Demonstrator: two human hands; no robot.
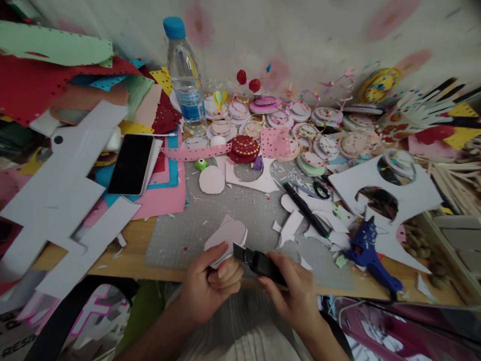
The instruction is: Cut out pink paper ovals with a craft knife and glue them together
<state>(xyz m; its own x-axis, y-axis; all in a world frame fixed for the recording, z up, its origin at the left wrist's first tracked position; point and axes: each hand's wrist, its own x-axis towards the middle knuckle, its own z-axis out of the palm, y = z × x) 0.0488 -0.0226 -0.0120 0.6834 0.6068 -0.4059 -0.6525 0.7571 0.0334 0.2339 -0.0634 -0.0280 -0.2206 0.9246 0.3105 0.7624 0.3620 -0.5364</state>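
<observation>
At the table's front edge, my left hand [214, 286] pinches a pale rounded foam-board cutout [230, 231] between thumb and fingers. The cutout tilts up over a grey cutting mat [240, 208]. My right hand [293, 288] is wrapped round a black utility knife [263, 265], its blade pointing left toward the cutout's lower right edge. Whether the blade touches the edge I cannot tell. Beyond the hands lie a white round cutout [211, 179] and a white board with a round hole [268, 176].
A blue glue gun [372, 255], black marker [306, 208] and white scraps [291, 228] lie to the right. At left are a phone [130, 163] and white board pieces [56, 185]. A water bottle [186, 80] and several decorated discs [244, 146] stand at the back.
</observation>
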